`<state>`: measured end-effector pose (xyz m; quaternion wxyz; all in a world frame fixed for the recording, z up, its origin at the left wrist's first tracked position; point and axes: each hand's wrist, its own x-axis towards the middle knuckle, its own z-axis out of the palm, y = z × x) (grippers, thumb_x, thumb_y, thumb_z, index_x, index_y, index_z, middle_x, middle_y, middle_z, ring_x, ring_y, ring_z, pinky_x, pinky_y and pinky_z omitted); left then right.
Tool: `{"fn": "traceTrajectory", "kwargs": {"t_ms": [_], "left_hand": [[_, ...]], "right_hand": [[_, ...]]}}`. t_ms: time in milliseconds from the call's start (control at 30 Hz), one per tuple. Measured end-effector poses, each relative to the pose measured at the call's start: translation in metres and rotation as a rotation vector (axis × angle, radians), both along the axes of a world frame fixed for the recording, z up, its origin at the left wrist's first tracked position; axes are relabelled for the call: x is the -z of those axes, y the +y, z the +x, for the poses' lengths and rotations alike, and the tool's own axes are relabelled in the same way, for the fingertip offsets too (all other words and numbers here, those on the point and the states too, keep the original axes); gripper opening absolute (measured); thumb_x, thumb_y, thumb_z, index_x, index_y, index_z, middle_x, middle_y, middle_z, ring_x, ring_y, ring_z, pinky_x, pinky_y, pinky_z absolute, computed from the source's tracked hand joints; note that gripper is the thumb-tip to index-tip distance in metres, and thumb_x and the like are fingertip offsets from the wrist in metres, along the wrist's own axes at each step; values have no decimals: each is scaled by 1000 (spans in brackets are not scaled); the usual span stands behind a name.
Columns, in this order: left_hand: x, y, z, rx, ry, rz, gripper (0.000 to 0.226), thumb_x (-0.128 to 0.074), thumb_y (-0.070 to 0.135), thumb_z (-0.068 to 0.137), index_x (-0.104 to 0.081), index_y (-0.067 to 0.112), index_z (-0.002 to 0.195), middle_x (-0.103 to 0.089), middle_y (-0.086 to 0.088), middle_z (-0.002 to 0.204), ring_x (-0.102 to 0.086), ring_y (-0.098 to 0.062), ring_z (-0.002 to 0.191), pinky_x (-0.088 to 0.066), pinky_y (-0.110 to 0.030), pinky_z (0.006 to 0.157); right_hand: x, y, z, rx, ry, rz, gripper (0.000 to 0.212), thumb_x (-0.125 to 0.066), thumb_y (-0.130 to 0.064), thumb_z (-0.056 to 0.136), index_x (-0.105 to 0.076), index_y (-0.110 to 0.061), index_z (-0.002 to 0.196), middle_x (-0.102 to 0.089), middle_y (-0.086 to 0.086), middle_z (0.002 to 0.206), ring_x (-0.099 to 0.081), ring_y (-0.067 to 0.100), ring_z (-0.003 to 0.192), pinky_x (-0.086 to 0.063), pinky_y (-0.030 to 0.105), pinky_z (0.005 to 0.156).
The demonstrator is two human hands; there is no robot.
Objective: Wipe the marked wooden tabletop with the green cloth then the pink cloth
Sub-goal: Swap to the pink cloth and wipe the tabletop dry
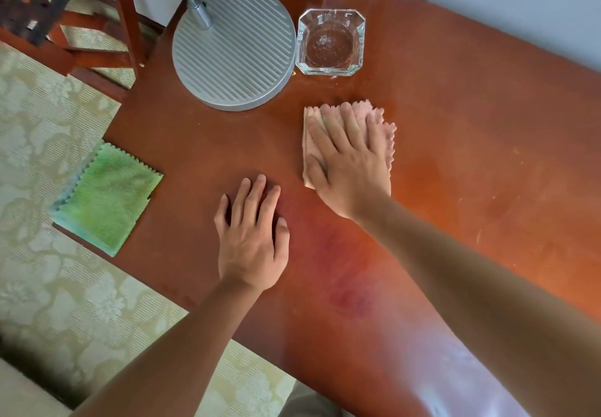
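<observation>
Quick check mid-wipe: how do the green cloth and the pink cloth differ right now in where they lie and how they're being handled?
The green cloth lies untouched at the table's left edge, partly overhanging it; the pink cloth sits further in, near the glass ashtray. The right hand presses flat on the pink cloth, while no hand touches the green one; the left hand rests on bare wood. Both are folded with zigzag-cut edges.

Your reddish wooden tabletop [455, 143] carries a ribbed lamp base [234, 47], glass ashtray [330, 42], pink cloth [385, 130] and, overhanging its edge, a green cloth [107, 199].
</observation>
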<state>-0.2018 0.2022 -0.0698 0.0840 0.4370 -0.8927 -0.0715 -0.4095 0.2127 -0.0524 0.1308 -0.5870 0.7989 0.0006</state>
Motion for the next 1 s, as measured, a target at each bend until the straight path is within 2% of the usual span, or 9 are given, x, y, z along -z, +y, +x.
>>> {"fn": "traceTrajectory", "kwargs": {"t_ms": [267, 367, 467, 567, 800, 1000], "left_hand": [[-3, 2, -2, 10, -49, 8, 50, -39, 28, 98, -53, 9, 142, -45, -14, 156, -36, -33, 147, -21, -56, 118], [-9, 7, -8, 30, -85, -17, 49, -37, 23, 98, -54, 7, 141, -43, -15, 157, -37, -33, 147, -21, -57, 118], [-18, 34, -32, 136, -27, 8, 46, -40, 25, 100, -54, 12, 141, -44, -10, 157, -37, -29, 148, -22, -56, 118], [-22, 70, -73, 335, 0, 94, 47, -39, 30, 102, -52, 16, 145, -41, -7, 160, -34, -26, 150, -24, -57, 118], [-6, 76, -97, 368, -80, 106, 52, -36, 35, 102, -48, 16, 149, -36, -7, 163, -28, -25, 153, -22, -55, 121], [-3, 77, -97, 372, -69, 88, 52, -39, 36, 100, -50, 18, 147, -38, -6, 162, -31, -26, 151, -22, -54, 120]], "right_hand": [[1, 86, 46, -65, -35, -1, 63, -23, -49, 105, -23, -24, 162, -16, 2, 170, -5, 29, 158, 0, 56, 125], [1, 132, 36, -8, -33, 24, 63, -25, -49, 104, -24, -25, 162, -14, 1, 170, -5, 28, 158, -2, 55, 126], [0, 170, 15, 63, -9, 26, 63, -24, -50, 103, -28, -24, 161, -18, 3, 169, -9, 28, 158, -4, 54, 126], [-2, 188, -11, 128, 18, 37, 65, -23, -52, 102, -28, -25, 161, -20, 4, 169, -11, 29, 157, -5, 53, 125], [3, 160, -106, 310, 80, 45, 68, -13, -55, 102, -13, -27, 164, -10, 1, 171, 1, 25, 158, 3, 50, 126], [4, 99, -185, 387, 69, -8, 69, -12, -55, 98, -9, -32, 163, -11, 0, 171, 0, 26, 158, 2, 51, 126]]}}
